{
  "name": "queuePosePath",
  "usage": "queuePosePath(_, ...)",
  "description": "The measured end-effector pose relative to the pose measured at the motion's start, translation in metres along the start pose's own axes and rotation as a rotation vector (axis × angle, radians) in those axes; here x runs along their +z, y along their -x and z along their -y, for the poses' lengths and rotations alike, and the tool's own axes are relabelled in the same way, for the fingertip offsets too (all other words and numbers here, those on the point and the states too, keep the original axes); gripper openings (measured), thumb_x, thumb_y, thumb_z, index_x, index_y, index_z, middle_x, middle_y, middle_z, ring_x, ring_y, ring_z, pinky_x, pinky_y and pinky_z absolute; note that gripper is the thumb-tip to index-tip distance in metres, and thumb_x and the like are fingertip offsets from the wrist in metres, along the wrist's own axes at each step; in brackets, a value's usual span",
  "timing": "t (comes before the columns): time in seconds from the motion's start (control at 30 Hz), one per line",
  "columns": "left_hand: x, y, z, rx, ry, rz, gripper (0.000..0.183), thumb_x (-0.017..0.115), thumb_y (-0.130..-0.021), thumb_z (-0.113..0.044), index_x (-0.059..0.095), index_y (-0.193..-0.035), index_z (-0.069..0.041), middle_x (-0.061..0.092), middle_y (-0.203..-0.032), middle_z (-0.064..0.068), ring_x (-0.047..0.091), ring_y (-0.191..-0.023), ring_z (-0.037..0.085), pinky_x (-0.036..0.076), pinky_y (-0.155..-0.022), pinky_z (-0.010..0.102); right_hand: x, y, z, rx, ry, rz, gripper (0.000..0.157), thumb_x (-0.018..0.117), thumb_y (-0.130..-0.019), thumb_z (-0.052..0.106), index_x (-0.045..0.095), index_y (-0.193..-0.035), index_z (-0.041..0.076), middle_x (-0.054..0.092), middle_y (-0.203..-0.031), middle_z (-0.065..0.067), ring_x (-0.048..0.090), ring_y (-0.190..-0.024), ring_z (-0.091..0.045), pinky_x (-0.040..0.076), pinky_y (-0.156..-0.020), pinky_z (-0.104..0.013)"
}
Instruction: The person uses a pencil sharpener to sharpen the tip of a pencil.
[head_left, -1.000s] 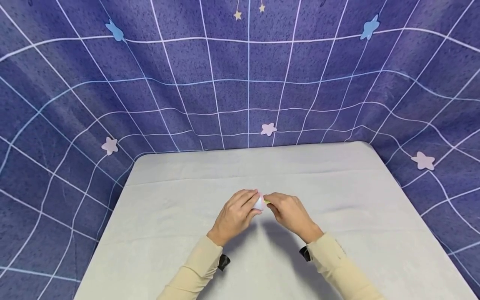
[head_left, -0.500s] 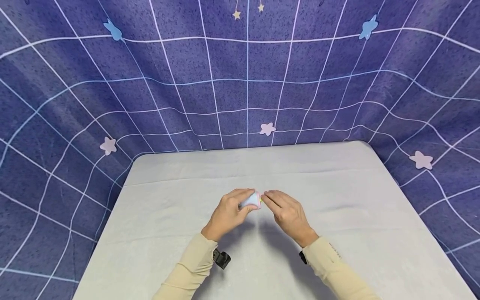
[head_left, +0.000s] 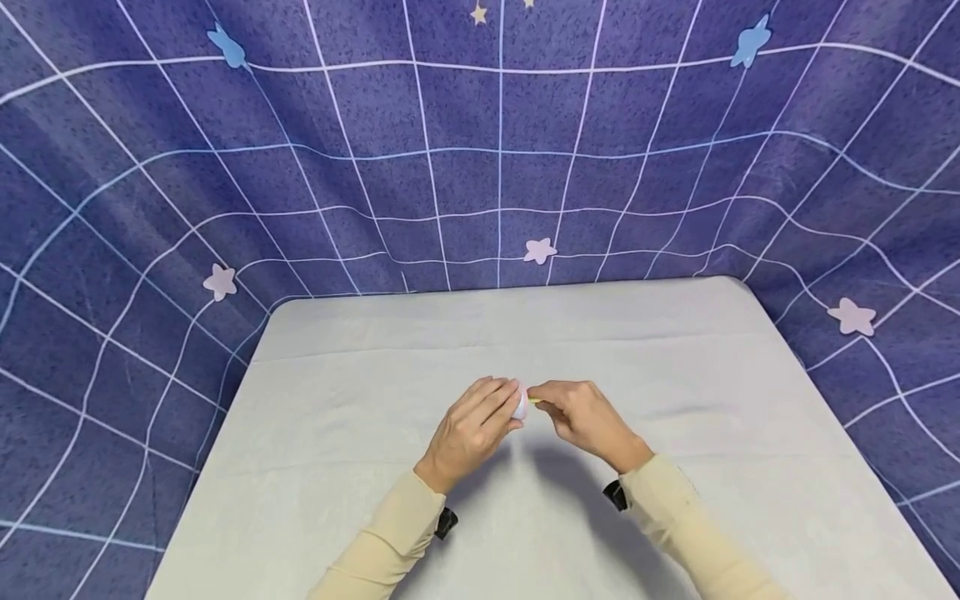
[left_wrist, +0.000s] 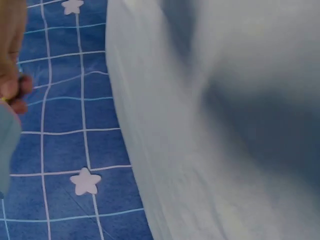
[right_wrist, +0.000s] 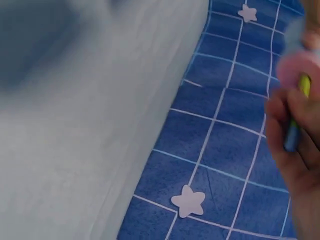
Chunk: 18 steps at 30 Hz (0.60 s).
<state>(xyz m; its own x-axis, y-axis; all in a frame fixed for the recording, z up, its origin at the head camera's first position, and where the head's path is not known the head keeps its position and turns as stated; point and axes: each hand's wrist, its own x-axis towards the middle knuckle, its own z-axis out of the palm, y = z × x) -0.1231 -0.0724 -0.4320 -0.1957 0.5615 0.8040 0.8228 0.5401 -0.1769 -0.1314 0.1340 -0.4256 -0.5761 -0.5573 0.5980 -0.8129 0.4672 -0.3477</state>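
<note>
My left hand grips a light blue pencil sharpener with a pink end, held above the table; its fingers cover most of the body. The pink end faces right. From the right, my right hand pinches a short yellow-green pencil whose tip is inside the hole of the pink end. In the right wrist view, the pencil shows a blue rear end between the curled fingers. At the left edge of the left wrist view, part of the blue sharpener body is seen.
A white cloth-covered table lies below both hands, with their shadows on it. Behind and beside it hangs a purple-blue curtain with grid lines and stars. Black camera mounts sit at the wrists.
Half a second ago the left hand was rolled to show more of the sharpener, and the right fingers were straighter. Both have turned back, with the right fingers curled round the pencil.
</note>
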Motion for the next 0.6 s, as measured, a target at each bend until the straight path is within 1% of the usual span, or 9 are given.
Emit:
queuePosePath(0.1, 0.006, 0.004, -0.001, 0.044, -0.005, -0.047, 0.033, 0.053, -0.098, -0.024, 0.071, -0.101, 0.004, 0.072, -0.103, 0.014, 0.068, -0.094, 0.025, 0.053, -0.089, 0.037, -0.011, -0.002, -0.003, 0.126, -0.199, 0.158, 0.019, 0.065, -0.08, -0.011, 0.071, -0.091, 0.003, 0.07, -0.076, -0.003, 0.058, -0.06, -0.003, 0.05, -0.054, -0.019)
queuePosePath(0.13, 0.006, 0.005, -0.001, 0.057, -0.011, -0.05, 0.032, 0.054, -0.097, -0.023, 0.071, -0.101, 0.004, 0.072, -0.103, 0.014, 0.068, -0.094, 0.025, 0.053, -0.089, 0.037, -0.013, -0.004, -0.004, 0.164, -0.262, 0.201, 0.018, 0.064, -0.082, -0.011, 0.071, -0.092, 0.003, 0.07, -0.075, -0.003, 0.056, -0.059, -0.002, 0.049, -0.053, -0.018)
queuePosePath(0.2, 0.007, 0.008, 0.0, 0.075, -0.014, -0.043, 0.031, 0.056, -0.096, -0.023, 0.071, -0.101, 0.004, 0.072, -0.103, 0.014, 0.068, -0.095, 0.025, 0.054, -0.089, 0.036, -0.015, -0.004, -0.006, 0.228, -0.351, 0.267, 0.017, 0.062, -0.084, -0.009, 0.071, -0.092, 0.003, 0.069, -0.074, -0.002, 0.055, -0.057, -0.002, 0.048, -0.051, -0.018)
queuePosePath(0.23, 0.008, 0.009, 0.0, 0.077, -0.01, -0.034, 0.031, 0.057, -0.095, -0.023, 0.071, -0.102, 0.004, 0.071, -0.104, 0.014, 0.068, -0.095, 0.025, 0.054, -0.089, 0.036, -0.015, -0.004, -0.007, 0.249, -0.366, 0.286, 0.017, 0.061, -0.085, -0.009, 0.071, -0.093, 0.003, 0.069, -0.075, -0.001, 0.056, -0.058, -0.002, 0.049, -0.052, -0.018)
queuePosePath(0.3, 0.009, 0.011, 0.001, 0.071, -0.007, -0.008, 0.031, 0.059, -0.094, -0.024, 0.07, -0.103, 0.004, 0.071, -0.104, 0.014, 0.068, -0.096, 0.025, 0.054, -0.089, 0.036, -0.013, -0.004, -0.007, 0.27, -0.344, 0.294, 0.018, 0.061, -0.085, -0.008, 0.07, -0.093, 0.004, 0.069, -0.077, -0.001, 0.056, -0.06, -0.003, 0.049, -0.054, -0.019)
queuePosePath(0.4, 0.011, 0.013, 0.003, 0.031, 0.02, 0.02, 0.033, 0.061, -0.092, -0.025, 0.07, -0.104, 0.004, 0.071, -0.104, 0.014, 0.068, -0.096, 0.025, 0.054, -0.088, 0.037, -0.006, -0.001, -0.004, 0.261, -0.232, 0.246, 0.018, 0.063, -0.086, -0.006, 0.071, -0.097, 0.005, 0.071, -0.084, -0.002, 0.06, -0.066, -0.006, 0.051, -0.06, -0.021)
queuePosePath(0.47, 0.012, 0.015, 0.004, 0.002, 0.04, 0.027, 0.034, 0.062, -0.091, -0.026, 0.07, -0.104, 0.004, 0.071, -0.103, 0.015, 0.068, -0.096, 0.025, 0.054, -0.087, 0.037, 0.0, 0.002, -0.001, 0.232, -0.135, 0.174, 0.019, 0.065, -0.085, -0.005, 0.071, -0.1, 0.004, 0.073, -0.091, -0.004, 0.065, -0.075, -0.01, 0.054, -0.067, -0.024)
queuePosePath(0.53, 0.011, 0.015, 0.007, -0.032, 0.071, 0.016, 0.036, 0.064, -0.09, -0.027, 0.07, -0.104, 0.005, 0.071, -0.103, 0.016, 0.068, -0.095, 0.026, 0.054, -0.087, 0.037, 0.005, 0.005, 0.001, 0.164, -0.03, 0.083, 0.022, 0.068, -0.083, -0.005, 0.07, -0.103, 0.003, 0.073, -0.096, -0.007, 0.069, -0.083, -0.016, 0.056, -0.071, -0.028)
queuePosePath(0.6, 0.01, 0.013, 0.009, -0.074, 0.108, 0.003, 0.038, 0.067, -0.087, -0.027, 0.069, -0.105, 0.006, 0.071, -0.103, 0.017, 0.068, -0.095, 0.027, 0.054, -0.088, 0.036, 0.011, 0.008, 0.0, 0.061, 0.079, -0.028, 0.029, 0.071, -0.078, -0.009, 0.07, -0.104, 0.003, 0.072, -0.097, -0.008, 0.07, -0.088, -0.021, 0.057, -0.075, -0.031)
